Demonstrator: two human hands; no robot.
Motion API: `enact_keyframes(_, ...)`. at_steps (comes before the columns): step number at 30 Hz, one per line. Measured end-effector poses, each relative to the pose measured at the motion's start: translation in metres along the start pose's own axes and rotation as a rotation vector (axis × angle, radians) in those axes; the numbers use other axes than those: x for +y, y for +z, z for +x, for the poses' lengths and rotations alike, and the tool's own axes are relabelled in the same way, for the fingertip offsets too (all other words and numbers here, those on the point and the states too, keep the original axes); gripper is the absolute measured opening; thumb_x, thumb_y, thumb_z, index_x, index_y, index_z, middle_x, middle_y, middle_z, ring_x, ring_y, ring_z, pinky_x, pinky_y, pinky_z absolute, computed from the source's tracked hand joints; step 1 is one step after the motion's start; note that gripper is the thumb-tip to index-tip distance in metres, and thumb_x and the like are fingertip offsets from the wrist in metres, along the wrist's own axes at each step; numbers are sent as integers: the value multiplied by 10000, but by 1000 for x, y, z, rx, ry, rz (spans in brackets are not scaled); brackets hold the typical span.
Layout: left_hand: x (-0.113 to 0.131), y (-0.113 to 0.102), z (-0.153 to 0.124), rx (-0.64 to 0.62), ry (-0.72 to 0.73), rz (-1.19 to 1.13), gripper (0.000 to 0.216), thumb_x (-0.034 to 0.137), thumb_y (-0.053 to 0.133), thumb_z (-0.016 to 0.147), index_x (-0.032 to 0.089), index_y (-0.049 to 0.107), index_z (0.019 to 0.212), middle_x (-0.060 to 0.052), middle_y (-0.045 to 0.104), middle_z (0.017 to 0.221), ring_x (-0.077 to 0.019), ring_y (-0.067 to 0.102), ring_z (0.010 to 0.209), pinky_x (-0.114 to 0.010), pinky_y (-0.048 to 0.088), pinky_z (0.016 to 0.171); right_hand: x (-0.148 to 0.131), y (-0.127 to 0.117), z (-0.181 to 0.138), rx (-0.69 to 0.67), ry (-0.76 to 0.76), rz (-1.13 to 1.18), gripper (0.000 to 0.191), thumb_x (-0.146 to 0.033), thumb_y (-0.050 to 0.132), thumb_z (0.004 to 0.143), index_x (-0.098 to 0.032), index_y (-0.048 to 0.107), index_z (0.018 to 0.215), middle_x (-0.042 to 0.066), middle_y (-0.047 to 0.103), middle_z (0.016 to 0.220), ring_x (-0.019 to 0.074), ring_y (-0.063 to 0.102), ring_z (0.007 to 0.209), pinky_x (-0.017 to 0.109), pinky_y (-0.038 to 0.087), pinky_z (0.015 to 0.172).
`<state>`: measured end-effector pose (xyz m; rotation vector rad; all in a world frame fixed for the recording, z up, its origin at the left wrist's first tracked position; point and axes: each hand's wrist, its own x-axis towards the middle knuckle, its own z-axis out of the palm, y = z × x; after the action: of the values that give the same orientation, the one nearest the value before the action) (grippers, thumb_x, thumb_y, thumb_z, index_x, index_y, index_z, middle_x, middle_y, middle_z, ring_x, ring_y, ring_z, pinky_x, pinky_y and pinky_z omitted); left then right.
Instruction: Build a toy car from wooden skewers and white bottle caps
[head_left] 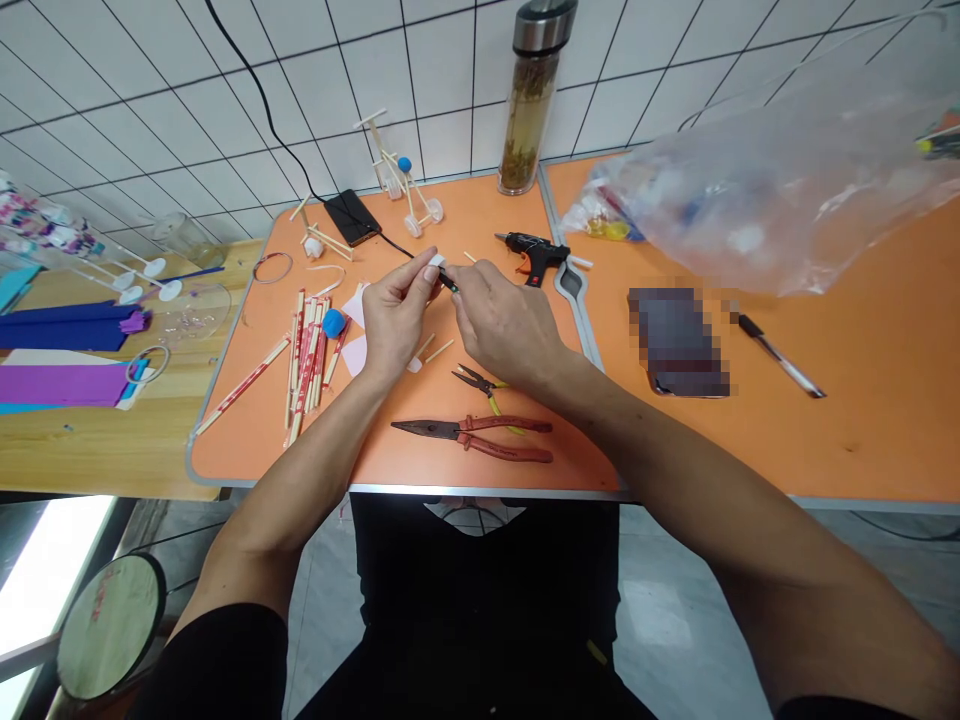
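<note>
My left hand [397, 315] pinches a small white piece [436, 263] between thumb and fingers above the orange table [525, 460]. My right hand [502, 320] is closed round a thin dark tool [448, 281] whose tip touches that white piece. Under the hands lie short wooden sticks [439, 350] and pale pink paper [355, 352]. Just in front of my right wrist lie red-handled long-nose pliers [480, 438] and small yellow-handled cutters [484, 385].
A bundle of chopsticks [306, 360] and a blue ball [333, 322] lie to the left. A black glue gun [534, 254], a phone [352, 216], a stick model [401, 180] and a tall bottle [531, 100] stand behind. A clear plastic bag [772, 190] and a pen [776, 355] are on the right.
</note>
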<state>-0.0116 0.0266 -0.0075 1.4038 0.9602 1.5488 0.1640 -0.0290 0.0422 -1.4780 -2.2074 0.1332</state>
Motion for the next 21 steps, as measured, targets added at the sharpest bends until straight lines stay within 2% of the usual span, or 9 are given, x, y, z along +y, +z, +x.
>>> enact_keyframes(2,0,0,-2,2,8,-19,423,597,946,908,334,922,1238,-35,912,1136,-233,864,1052,-461,721,1047,2,0,3,81,2,250,348,-175,495,1073,-138,736,1321,191,759,1260,322,706,1063,405,529,834)
enact_keyframes(4,2,1,-3,-3,31,-35,430,610,938,914,338,920,1247,-44,908,1168,-253,869,1086,-496,717,1076,6,-5,7,103,87,628,225,-189,558,1042,-169,742,1169,119,751,1061,245,659,917,345,519,768)
enact_keyframes(6,4,2,-3,-9,62,-46,449,634,932,912,351,915,1259,-44,905,1200,-275,865,1148,-534,707,1111,11,-14,12,-26,252,1088,82,-205,609,1019,-192,689,1029,24,635,844,144,473,655,258,405,587)
enact_keyframes(8,7,3,-2,-6,89,-53,462,656,925,910,369,908,1272,-35,902,1233,-295,849,1234,-572,688,1148,15,-23,17,-262,412,1492,59,-197,611,1015,-195,623,957,-50,500,755,81,207,536,210,226,477)
enact_keyframes(11,10,4,-1,-4,105,-53,469,671,927,899,380,907,1267,-27,901,1248,-309,832,1293,-599,677,1166,21,-27,20,-448,484,1724,58,-179,598,1014,-186,597,957,-86,437,745,57,54,533,190,123,450)
enact_keyframes(14,9,5,-2,0,70,-48,458,655,944,886,372,915,1244,-29,908,1224,-286,846,1234,-546,699,1135,20,-17,16,-202,320,1393,71,-253,641,1020,-189,664,1037,-25,558,813,83,256,541,215,262,484)
enact_keyframes(17,6,7,-4,19,8,-46,422,607,960,888,359,921,1227,-26,915,1169,-249,861,1136,-472,716,1085,15,-4,7,56,80,682,312,-239,577,1039,-156,759,1278,132,739,1105,212,616,800,325,487,694)
enact_keyframes(19,4,7,-6,31,-23,-39,386,568,961,900,346,925,1214,-24,916,1122,-237,864,1103,-449,715,1065,10,0,2,47,1,306,490,-190,473,1057,-121,733,1467,210,748,1260,300,696,953,408,519,814)
enact_keyframes(21,4,8,-7,41,-40,-26,351,541,958,909,337,929,1194,-21,916,1095,-231,863,1085,-439,711,1055,8,1,0,8,-16,178,542,-175,421,1066,-110,711,1521,236,742,1301,338,714,1004,446,520,853)
